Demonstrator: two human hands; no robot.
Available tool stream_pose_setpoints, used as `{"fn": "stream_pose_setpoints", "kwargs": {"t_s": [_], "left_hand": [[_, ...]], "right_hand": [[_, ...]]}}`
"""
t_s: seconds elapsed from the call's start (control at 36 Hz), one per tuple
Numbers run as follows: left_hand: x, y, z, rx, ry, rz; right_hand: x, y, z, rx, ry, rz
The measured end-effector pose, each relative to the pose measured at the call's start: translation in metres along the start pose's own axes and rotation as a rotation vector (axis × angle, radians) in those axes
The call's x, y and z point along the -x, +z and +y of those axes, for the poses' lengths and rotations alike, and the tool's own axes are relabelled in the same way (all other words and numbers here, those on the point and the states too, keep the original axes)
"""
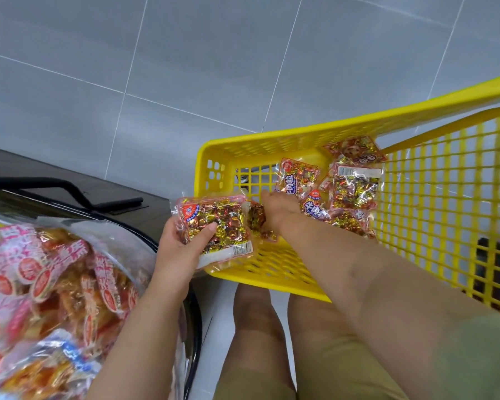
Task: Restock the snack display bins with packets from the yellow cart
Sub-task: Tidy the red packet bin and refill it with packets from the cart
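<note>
Where the cart [358,118] stands: on the grey tiled floor [185,67], with its yellow lattice walls and bottom seen from above.
Left hand [182,243]: held at the cart's near left corner, with the thumb and fingers curled round a packet.
Held packet [214,223]: a clear wrap filled with gold and red sweets, with a barcode at its lower edge. It is held flat over the cart's left rim, partly outside it.
Right hand [277,209]: reached into the cart over its near wall, back upward, and laid on a second packet. Whether that packet is gripped cannot be told, as the fingertips are hidden.
Second packet [257,223]: down inside the cart near its left wall, just beside the held packet and partly covered by the right hand.
Loose packets [352,186]: several of the same kind are piled on the cart's bottom, beyond the right hand toward the far wall, overlapping one another.
Bin [145,235]: left of the cart, dark-rimmed and heaped with pink and red snack packs [55,284], which are blurred.
Knees [257,313]: seen just outside the cart's near wall.
</note>
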State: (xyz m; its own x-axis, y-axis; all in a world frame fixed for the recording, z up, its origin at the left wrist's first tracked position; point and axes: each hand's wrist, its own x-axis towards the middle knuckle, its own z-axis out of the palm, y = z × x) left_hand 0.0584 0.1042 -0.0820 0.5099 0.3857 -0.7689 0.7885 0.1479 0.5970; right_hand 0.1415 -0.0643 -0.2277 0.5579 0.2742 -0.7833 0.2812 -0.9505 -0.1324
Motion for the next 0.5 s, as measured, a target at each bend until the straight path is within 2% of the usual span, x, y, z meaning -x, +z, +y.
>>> {"fn": "stream_pose_setpoints", "kwargs": {"t_s": [0.11,0.19,0.36,0.5], "left_hand": [[0.001,0.001,0.002,0.022,-0.010,0.004],[0.001,0.003,0.005,0.040,-0.022,0.000],[0.016,-0.001,0.018,0.079,-0.043,0.000],[0.044,-0.012,0.033,0.154,-0.040,0.022]], "right_hand": [[0.011,-0.015,0.009,-0.094,0.021,-0.089],[0.031,-0.030,0.024,-0.392,0.033,-0.096],[0.100,-0.062,0.050,-1.056,0.151,0.090],[0.161,-0.086,0.052,-1.319,0.062,0.087]]}}
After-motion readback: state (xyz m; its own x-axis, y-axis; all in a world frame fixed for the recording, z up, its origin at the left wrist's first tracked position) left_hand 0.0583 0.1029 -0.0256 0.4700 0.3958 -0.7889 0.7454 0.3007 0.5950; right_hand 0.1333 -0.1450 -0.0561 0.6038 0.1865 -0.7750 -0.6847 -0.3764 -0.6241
